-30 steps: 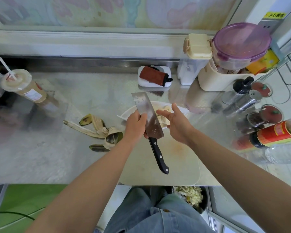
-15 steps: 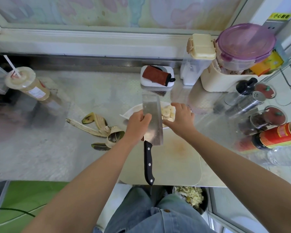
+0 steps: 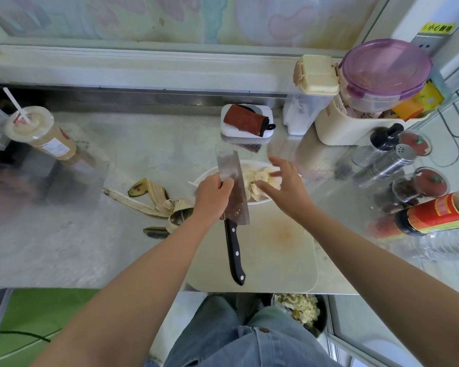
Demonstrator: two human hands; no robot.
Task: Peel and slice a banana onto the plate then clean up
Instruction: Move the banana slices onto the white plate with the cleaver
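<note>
Pale banana slices (image 3: pixel 260 178) sit heaped on a round white plate (image 3: pixel 257 162), centre of frame, just above the board. A steel cleaver w/ black riveted handle (image 3: pixel 237 205) lies across the plate's left side: blade end toward the top of the frame, over the plate, handle pointing down over the board. Bits of banana stick to the blade near the heel.

Left hand (image 3: pixel 212 197) grips the cleaver by the blade, fingers curled round its left edge; handle is free. Right hand (image 3: pixel 284 186) is above the plate's right side, fingers spread and loose, holding nothing. Can't tell if the thumb touches the slices.

A pale rounded-rectangle plastic cutting board (image 3: pixel 276 255), w/ an orange stain, sits lower centre at the front edge of the stainless-steel desk (image 3: pixel 90 234). The splayed yellow-brown banana peel (image 3: pixel 154 202) lies on the desk left of the plate, near the left hand.

Further out:
- Upper left: plastic drink cup w/ straw (image 3: pixel 37 133).
- Above the plate: small white dish w/ a red-brown cloth (image 3: pixel 245 120).
- Upper right: purple-lidded round container (image 3: pixel 384 70).
- Right edge: red-labelled bottle (image 3: pixel 435 213).
</note>
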